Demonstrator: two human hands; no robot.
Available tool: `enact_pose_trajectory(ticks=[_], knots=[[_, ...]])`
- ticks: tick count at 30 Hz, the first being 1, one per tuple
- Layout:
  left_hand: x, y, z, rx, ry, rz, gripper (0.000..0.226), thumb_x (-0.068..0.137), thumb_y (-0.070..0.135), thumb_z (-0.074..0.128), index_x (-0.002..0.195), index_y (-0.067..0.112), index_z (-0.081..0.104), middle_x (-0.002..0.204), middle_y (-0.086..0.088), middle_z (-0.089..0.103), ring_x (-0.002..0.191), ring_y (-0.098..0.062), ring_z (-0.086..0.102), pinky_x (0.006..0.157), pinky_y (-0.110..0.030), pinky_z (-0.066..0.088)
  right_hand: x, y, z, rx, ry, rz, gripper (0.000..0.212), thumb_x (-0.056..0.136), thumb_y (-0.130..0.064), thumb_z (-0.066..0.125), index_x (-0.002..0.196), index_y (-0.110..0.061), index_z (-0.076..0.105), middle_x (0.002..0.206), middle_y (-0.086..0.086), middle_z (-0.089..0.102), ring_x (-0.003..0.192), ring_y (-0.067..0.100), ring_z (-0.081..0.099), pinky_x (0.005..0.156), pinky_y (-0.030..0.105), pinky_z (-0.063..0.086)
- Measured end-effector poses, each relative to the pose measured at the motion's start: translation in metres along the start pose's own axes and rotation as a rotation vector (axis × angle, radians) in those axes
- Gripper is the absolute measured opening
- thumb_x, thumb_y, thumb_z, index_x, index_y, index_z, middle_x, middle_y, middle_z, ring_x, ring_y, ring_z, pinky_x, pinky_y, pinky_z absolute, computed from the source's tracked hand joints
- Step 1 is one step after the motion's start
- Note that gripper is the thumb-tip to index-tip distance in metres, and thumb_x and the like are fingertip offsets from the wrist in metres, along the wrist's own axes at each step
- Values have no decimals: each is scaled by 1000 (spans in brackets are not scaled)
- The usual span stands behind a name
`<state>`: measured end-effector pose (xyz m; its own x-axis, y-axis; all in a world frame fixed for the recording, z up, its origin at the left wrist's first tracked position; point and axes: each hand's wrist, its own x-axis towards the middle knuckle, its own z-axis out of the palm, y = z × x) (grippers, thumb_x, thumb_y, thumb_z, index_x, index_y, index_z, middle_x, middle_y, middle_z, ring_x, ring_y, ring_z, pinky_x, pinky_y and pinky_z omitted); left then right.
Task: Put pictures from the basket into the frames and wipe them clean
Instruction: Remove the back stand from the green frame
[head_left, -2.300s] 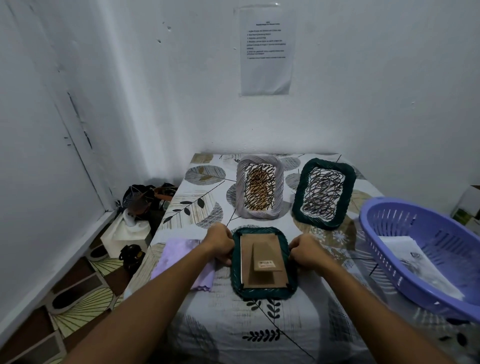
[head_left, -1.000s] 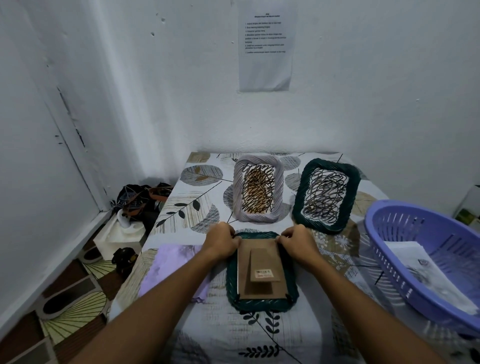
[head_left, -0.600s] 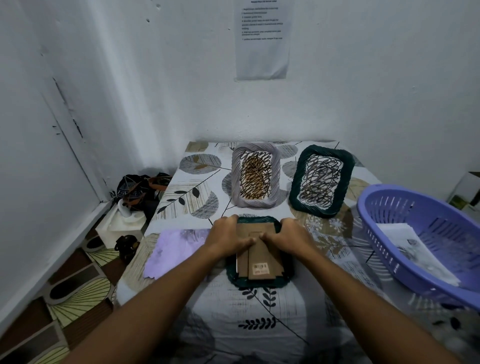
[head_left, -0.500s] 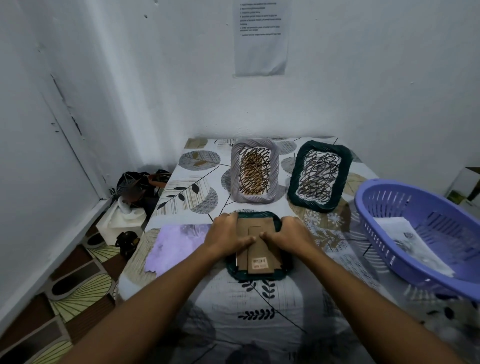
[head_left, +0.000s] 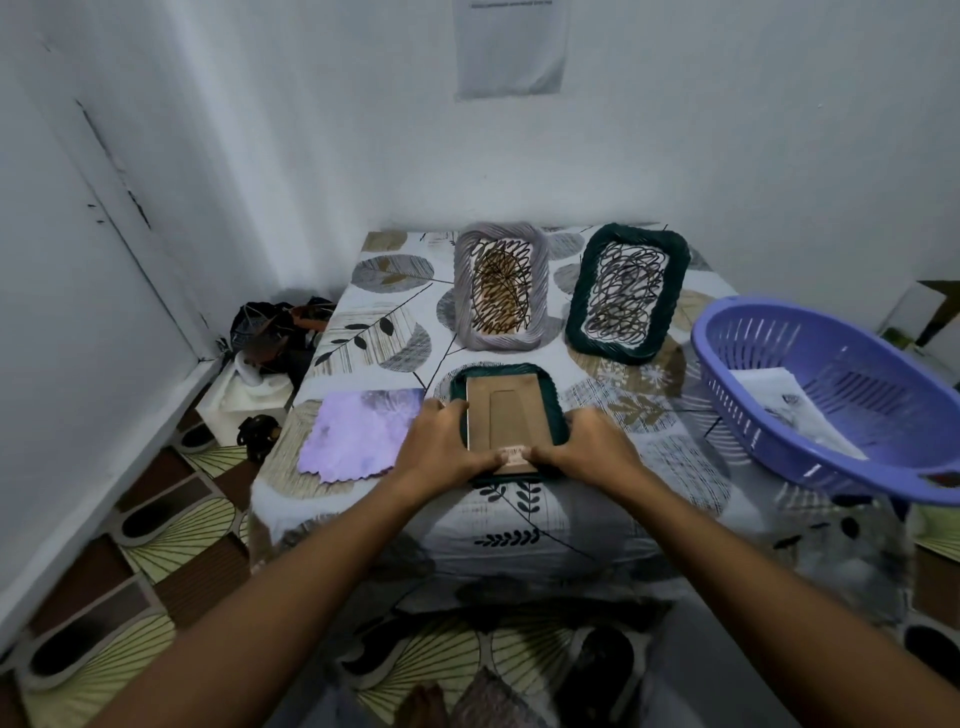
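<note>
From the left, I see the purple cloth (head_left: 361, 434) unused. My left hand (head_left: 441, 447) and right hand (head_left: 589, 448) press thumbs on the face-down green frame (head_left: 506, 421), backing nearly seated. Two scribbled frames (head_left: 501, 293) await wiping; pictures (head_left: 789, 415) remain in the basket (head_left: 727, 364).

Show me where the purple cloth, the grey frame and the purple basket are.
purple cloth (head_left: 358, 435): head view, middle of the cloth.
grey frame (head_left: 464, 291): head view, its left border.
purple basket (head_left: 737, 410): head view, near wall.
</note>
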<state>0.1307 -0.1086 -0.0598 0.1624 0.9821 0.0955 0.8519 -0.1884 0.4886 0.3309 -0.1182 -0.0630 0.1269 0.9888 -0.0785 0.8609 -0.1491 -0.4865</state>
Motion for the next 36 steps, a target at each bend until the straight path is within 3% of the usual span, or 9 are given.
enact_pose_trajectory(ticks=[4, 11, 14, 16, 19, 21, 26, 32, 36], knots=[[-8, 2, -4, -80, -11, -76, 94, 62, 50, 85, 135, 10, 43, 130, -13, 53, 115, -28, 52, 89, -35, 47, -11, 2, -4, 70, -23, -2, 55, 63, -55, 80, 88, -11, 60, 87, 5, 62, 74, 19, 59, 52, 29, 41], [-11, 5, -18, -182, -126, -217, 76, 60, 40, 89, 117, 3, 54, 110, -8, 60, 96, -21, 55, 76, -29, 46, -18, 0, -22, 166, -96, 1, 54, 66, -37, 86, 94, 5, 68, 93, 16, 70, 87, 28, 65, 70, 36, 52], [-7, 4, -24, -417, -220, -328, 55, 64, 24, 89, 99, 5, 52, 84, -10, 65, 67, -22, 60, 57, -34, 52, -13, 0, -25, 207, -143, 33, 38, 69, -28, 85, 86, 2, 70, 81, 15, 70, 65, 21, 60, 60, 34, 48], [-5, 2, -27, -551, -272, -398, 51, 68, 6, 85, 101, 2, 46, 71, -19, 65, 50, -23, 58, 45, -34, 53, -11, -1, -28, 243, -166, 65, 32, 70, -24, 85, 82, 1, 69, 71, 12, 68, 54, 17, 56, 53, 31, 47], [-3, 3, -30, -578, -293, -408, 44, 72, -4, 79, 96, 3, 43, 60, -21, 63, 42, -22, 55, 38, -32, 50, -7, -5, -33, 300, -223, 110, 26, 70, -18, 84, 77, -1, 65, 64, 9, 66, 43, 12, 57, 41, 23, 45], [-1, 5, -31, -577, -306, -419, 40, 72, -6, 78, 86, 5, 42, 56, -21, 63, 41, -23, 55, 38, -32, 50, -3, -7, -34, 332, -259, 132, 26, 70, -14, 84, 79, 2, 65, 69, 15, 70, 48, 17, 61, 44, 26, 51], [7, 3, -29, -561, -322, -443, 36, 70, -3, 81, 75, 5, 46, 78, -32, 67, 51, -28, 60, 50, -35, 56, 3, -8, -38, 423, -328, 220, 24, 71, -4, 80, 82, 9, 63, 74, 23, 70, 46, 19, 61, 47, 28, 54], [11, -4, -24, -647, -323, -510, 42, 73, -5, 78, 89, 9, 42, 73, -23, 66, 46, -25, 63, 55, -38, 57, 4, -7, -38, 529, -372, 335, 15, 78, 1, 73, 81, 10, 61, 64, 21, 65, 38, 19, 59, 36, 25, 50], [11, -5, -26, -695, -339, -553, 40, 76, -9, 73, 97, 9, 44, 79, -21, 65, 53, -28, 67, 59, -42, 58, 7, -4, -38, 556, -395, 373, 13, 80, 1, 70, 86, 10, 62, 58, 19, 66, 42, 21, 61, 38, 26, 52]])
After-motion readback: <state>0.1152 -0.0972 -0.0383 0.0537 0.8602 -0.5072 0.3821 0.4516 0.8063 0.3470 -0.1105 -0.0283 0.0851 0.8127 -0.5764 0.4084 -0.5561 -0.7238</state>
